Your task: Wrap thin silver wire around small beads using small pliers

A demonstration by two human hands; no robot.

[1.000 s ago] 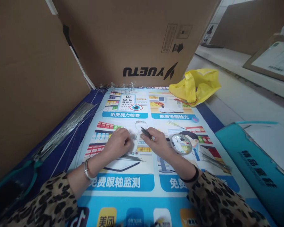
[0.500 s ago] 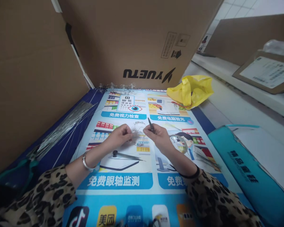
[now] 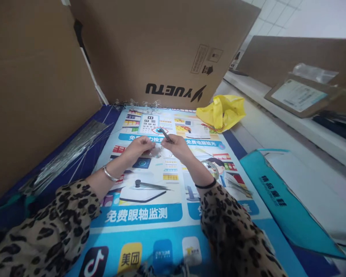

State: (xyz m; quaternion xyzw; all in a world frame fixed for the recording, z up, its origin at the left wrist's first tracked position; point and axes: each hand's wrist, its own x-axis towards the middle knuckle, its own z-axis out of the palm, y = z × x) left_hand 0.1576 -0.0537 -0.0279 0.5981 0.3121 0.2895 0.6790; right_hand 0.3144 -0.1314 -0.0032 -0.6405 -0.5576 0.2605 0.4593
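Note:
My left hand (image 3: 138,149) pinches one side of a small piece of clear beads and thin wire (image 3: 156,151), held just above the printed sheet. On the other side, my right hand (image 3: 179,147) has its fingers closed round a slim dark tool (image 3: 165,135), which looks like tweezers. The tool's end sticks out up and to the left. Fingers of my right hand are close to the beaded piece; whether they grip it too I cannot tell. Below the hands lies a bundle of thin dark strands with a black end (image 3: 137,183).
A bundle of silvery wires (image 3: 70,152) and teal-handled pliers (image 3: 29,198) lie left. Clear beaded pieces (image 3: 145,104) line the back, before a tall cardboard box (image 3: 161,50). Rightward are a round clear dish (image 3: 210,169), a yellow bag (image 3: 221,113) and a teal box (image 3: 272,188).
Both hands have moved up and left in the picture with the beaded piece. The dark tool now leans further left. The whole view has shifted slightly.

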